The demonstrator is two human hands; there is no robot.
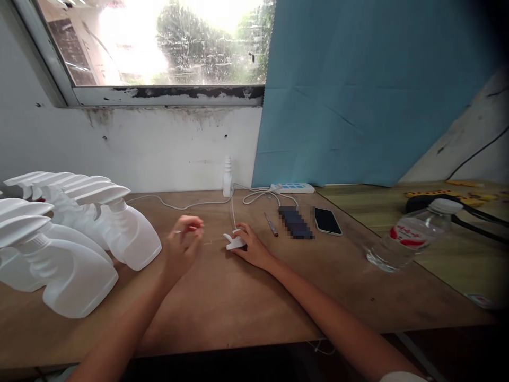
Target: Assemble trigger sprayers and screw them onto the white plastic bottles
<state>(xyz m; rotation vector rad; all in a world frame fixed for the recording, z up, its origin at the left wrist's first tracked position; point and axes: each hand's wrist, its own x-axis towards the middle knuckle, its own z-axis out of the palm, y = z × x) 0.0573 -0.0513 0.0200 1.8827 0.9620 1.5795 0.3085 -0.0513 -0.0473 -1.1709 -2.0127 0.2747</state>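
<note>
My right hand [253,250] rests low over the tabletop, its fingers closed around a white plastic trigger sprayer head [234,243]. The sprayer's trigger points left, and a thin white line runs up from behind it; whether that is its tube or a cable I cannot tell. To the left, my left hand [185,237] is raised a little above the table. Its fingers are loosely curled, with a gap between thumb and fingertips and nothing visible in them. Nearest to it stand several white spray bottles [137,236] in rows.
A small white bottle [227,180] stands against the wall. To the right lie a screwdriver [271,225], a blurred dark object [296,223] and a phone [328,220]. A power strip [292,188] with white cables lies behind. A clear water bottle [413,236] stands farther right.
</note>
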